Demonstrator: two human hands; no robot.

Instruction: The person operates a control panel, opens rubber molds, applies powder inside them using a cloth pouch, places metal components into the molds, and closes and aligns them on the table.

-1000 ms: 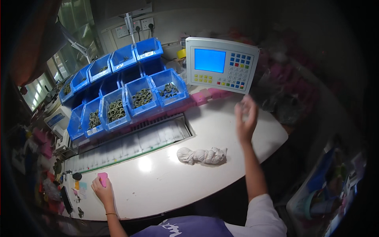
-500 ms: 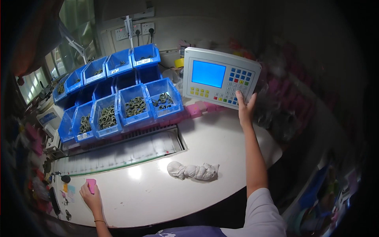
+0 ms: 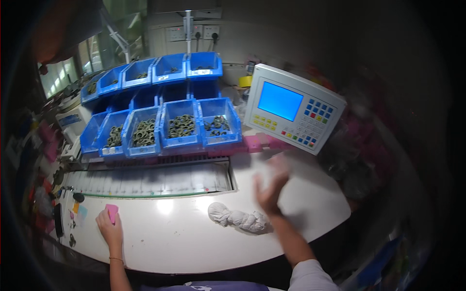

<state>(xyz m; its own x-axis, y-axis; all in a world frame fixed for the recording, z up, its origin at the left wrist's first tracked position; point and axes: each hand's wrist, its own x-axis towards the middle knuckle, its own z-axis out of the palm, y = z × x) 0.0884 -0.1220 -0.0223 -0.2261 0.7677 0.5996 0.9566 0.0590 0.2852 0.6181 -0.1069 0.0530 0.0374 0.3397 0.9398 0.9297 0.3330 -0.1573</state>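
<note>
My left hand (image 3: pixel 109 227) rests low on the left of the white worktop, its fingers closed around a small pink block (image 3: pixel 112 213). My right hand (image 3: pixel 272 188) hangs over the worktop, smeared by motion, with the thumb apart from the fingers and nothing seen between them. Just left of its wrist lies a twisted, knotted bundle of whitish cloth (image 3: pixel 237 217). Beyond that hand stands a tilted grey control panel (image 3: pixel 252 109) with a lit blue screen (image 3: pixel 280 101) and a keypad (image 3: pixel 318 116).
Two tiers of blue bins (image 3: pixel 182 140) stand at the back left, several holding small dark ring-like parts (image 3: pixel 144 133). Before them a long pale panel (image 3: pixel 150 180) is set into the worktop (image 3: pixel 179 242). Pink blocks (image 3: pixel 262 142) line the back; a black round piece (image 3: pixel 78 197) lies far left.
My right hand has left the panel's keypad and come down and left over the worktop. My left hand keeps the pink block. The whole view has shifted.
</note>
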